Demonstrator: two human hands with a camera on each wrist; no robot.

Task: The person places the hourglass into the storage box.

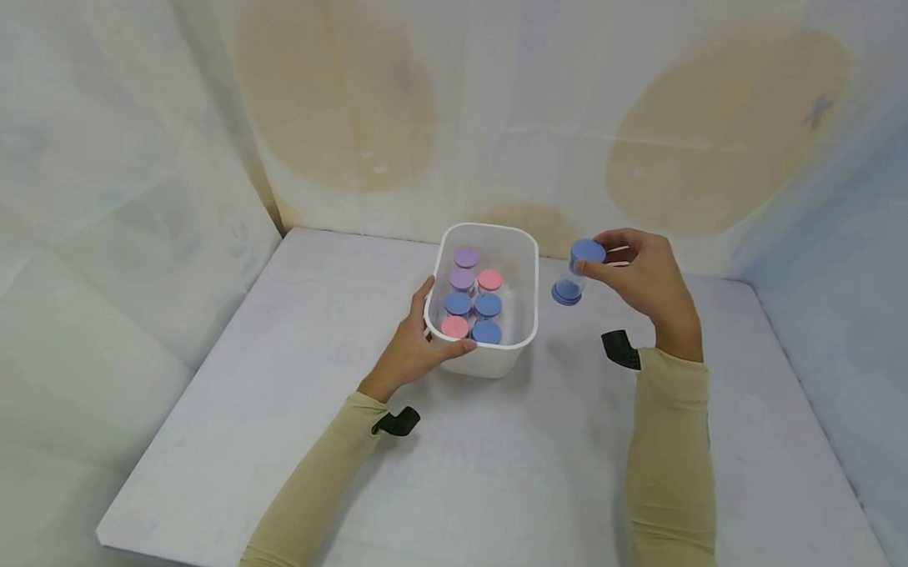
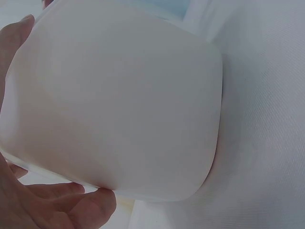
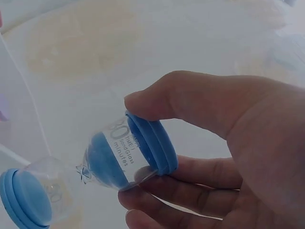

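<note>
Sand timer (image 1: pixel 577 274), pinched by right hand (image 1: pixel 649 282)

The sand timer (image 3: pixel 90 167) is showing a clear, glossy plastic body with matt blue end caps — smooth all over. The white tub (image 2: pixel 119 105) is looking like smooth, slightly translucent plastic. The surface (image 2: pixel 267 119) is wearing a fine-woven white cloth — matt.

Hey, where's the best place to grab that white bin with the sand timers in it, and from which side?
Probably the white bin by its rolled rim at a short end, coming from above: walls look smooth and rounded, and the left hand already grips the near corner there.
</note>
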